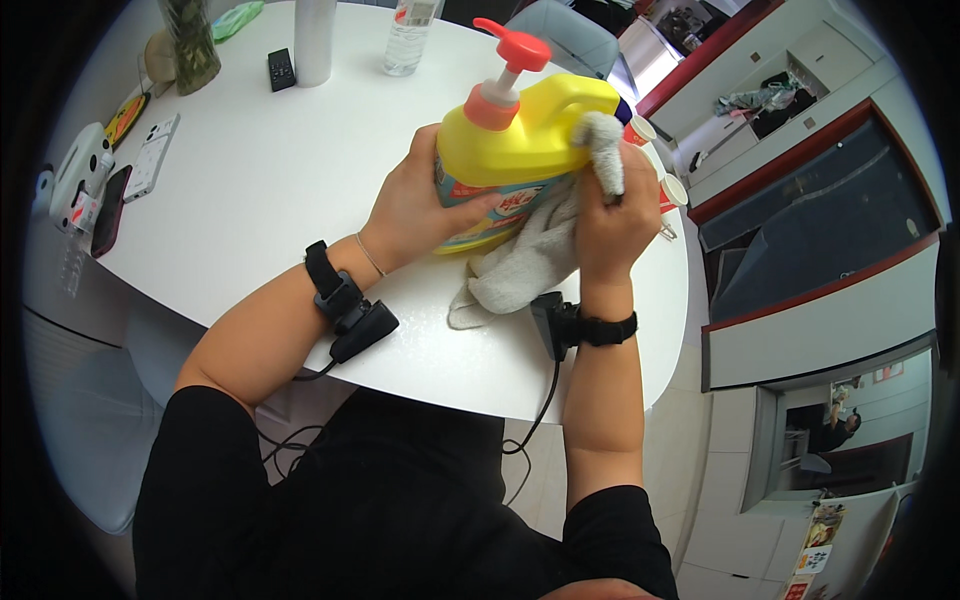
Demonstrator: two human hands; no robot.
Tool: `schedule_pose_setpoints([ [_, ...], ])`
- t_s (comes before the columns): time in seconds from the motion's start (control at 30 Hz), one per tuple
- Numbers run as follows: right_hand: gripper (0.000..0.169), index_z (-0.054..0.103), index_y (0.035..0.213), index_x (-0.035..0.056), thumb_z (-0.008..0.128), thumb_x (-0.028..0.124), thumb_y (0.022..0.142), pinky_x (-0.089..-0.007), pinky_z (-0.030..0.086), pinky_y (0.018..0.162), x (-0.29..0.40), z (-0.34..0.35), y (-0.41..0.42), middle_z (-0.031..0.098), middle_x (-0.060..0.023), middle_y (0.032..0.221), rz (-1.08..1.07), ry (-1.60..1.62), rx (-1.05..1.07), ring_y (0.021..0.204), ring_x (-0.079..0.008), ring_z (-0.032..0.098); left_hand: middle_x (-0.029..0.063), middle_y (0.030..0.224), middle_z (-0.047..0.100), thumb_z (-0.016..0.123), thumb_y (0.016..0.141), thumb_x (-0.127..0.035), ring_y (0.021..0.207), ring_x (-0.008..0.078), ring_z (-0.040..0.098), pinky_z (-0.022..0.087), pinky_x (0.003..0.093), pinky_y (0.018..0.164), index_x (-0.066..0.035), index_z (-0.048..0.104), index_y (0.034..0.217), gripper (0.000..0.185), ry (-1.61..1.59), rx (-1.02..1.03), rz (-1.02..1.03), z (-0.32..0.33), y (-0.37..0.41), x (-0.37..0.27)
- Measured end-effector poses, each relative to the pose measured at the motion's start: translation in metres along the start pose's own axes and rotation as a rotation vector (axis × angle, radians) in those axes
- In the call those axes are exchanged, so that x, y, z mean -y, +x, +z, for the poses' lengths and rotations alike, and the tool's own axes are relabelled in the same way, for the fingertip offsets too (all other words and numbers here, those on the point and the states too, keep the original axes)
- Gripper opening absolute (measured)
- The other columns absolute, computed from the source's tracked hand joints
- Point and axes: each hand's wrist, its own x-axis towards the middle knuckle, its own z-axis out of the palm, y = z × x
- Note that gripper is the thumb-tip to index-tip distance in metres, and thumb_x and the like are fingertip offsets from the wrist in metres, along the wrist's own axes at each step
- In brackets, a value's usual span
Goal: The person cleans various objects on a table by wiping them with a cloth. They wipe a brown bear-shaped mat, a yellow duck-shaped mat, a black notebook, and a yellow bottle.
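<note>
A large yellow plastic bottle (517,142) with a red pump top (523,51) stands tilted over the white table (247,165). My left hand (427,202) grips its label side, thumb across the printed label. In my right hand (619,214) is a pale grey cloth (529,262), bunched against the bottle's handle side. One end of the cloth pokes up above my right fist, and the rest hangs down onto the tabletop. The bottle's far side and part of its base are hidden by the cloth and my hands.
Paper cups (673,191) stand right of my right hand. A clear water bottle (409,37), a white cylinder (313,45) and a black remote (281,70) are at the back. Phones (112,210) lie at the left edge. Cables (541,420) trail from my wrist-worn devices.
</note>
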Motion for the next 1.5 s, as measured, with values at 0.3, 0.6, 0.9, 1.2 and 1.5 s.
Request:
schedule_pose_setpoints([
  [0.3, 0.047, 0.067, 0.107, 0.0054, 0.076, 0.008, 0.061, -0.0362, 0.057, 0.079, 0.05, 0.014, -0.011, 0.065, -0.0171, 0.114, -0.319, 0.29, -0.026, 0.091, -0.0323, 0.068, 0.0189, 0.117, 0.059, 0.08, 0.075, -0.032, 0.107, 0.0332, 0.062, 0.05, 0.0381, 0.09, -0.004, 0.033, 0.129, 0.077, 0.036, 0.007, -0.06, -0.003, -0.002, 0.001],
  [0.6, 0.036, 0.06, 0.112, -0.0025, 0.064, 0.007, 0.078, -0.0368, 0.048, 0.089, 0.005, 0.024, -0.022, 0.064, -0.019, 0.11, -0.023, 0.42, -0.137, 0.099, -0.0309, 0.062, 0.0158, 0.113, 0.06, 0.046, 0.087, -0.07, 0.106, 0.0284, 0.063, 0.052, 0.0353, 0.087, -0.005, 0.045, 0.123, 0.074, -0.138, 0.007, 0.144, -0.004, -0.003, 0.01],
  [0.9, 0.043, 0.052, 0.126, -0.0048, 0.054, 0.024, 0.094, -0.0302, 0.044, 0.092, -0.041, 0.034, -0.04, 0.061, -0.012, 0.116, 0.59, 0.823, 0.296, 0.105, -0.0178, 0.057, 0.0128, 0.117, 0.057, 0.057, 0.094, -0.031, 0.095, 0.0177, 0.063, 0.053, 0.0286, 0.078, -0.005, 0.054, 0.116, 0.034, -0.113, 0.064, 0.285, -0.013, 0.001, 0.007],
  [1.2, 0.045, 0.05, 0.13, -0.0038, 0.052, 0.024, 0.095, -0.0288, 0.045, 0.092, -0.026, 0.026, -0.031, 0.06, -0.01, 0.118, 0.706, 1.064, 0.374, 0.105, -0.016, 0.057, 0.0244, 0.152, 0.023, 0.06, 0.08, -0.068, 0.142, 0.0373, 0.025, 0.028, 0.0464, 0.113, -0.003, 0.011, 0.15, 0.108, -0.31, 0.271, -0.183, -0.002, 0.012, 0.042],
  [1.5, 0.026, 0.058, 0.112, 0.0005, 0.058, 0.016, 0.092, -0.0285, 0.048, 0.083, -0.023, 0.031, -0.037, 0.062, -0.007, 0.108, 0.618, 1.039, 0.46, 0.095, -0.0142, 0.059, 0.0227, 0.141, 0.032, 0.077, 0.062, -0.067, 0.136, 0.0377, 0.03, 0.03, 0.0455, 0.112, -0.014, 0.022, 0.148, 0.115, -0.219, 0.291, -0.109, -0.011, 0.011, 0.024],
])
